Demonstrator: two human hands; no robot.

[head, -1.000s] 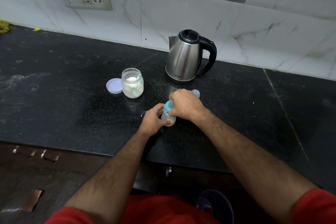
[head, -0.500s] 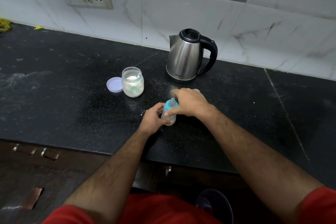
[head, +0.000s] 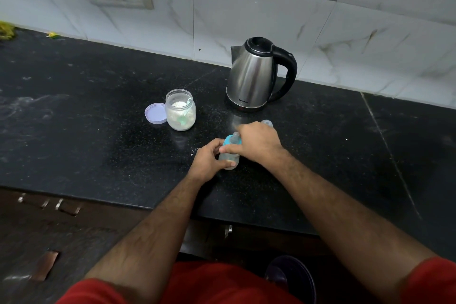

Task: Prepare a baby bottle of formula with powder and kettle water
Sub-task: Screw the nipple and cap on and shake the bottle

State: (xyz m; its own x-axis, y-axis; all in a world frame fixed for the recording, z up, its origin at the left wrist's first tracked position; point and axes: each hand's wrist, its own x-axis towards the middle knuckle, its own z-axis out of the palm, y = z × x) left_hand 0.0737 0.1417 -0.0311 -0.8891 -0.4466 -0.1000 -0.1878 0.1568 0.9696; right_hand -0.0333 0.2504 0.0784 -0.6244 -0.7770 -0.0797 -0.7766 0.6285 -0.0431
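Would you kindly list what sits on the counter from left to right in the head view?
Purple lid → powder jar → left hand → baby bottle → kettle.

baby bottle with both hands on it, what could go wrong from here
1. The right hand is at the blue collar while the left hand holds the baby bottle; a crooked collar could leak.
2. The powder jar stands open, its lid beside it; a forearm could knock it over.
3. The small clear cap behind the right hand could be knocked away.
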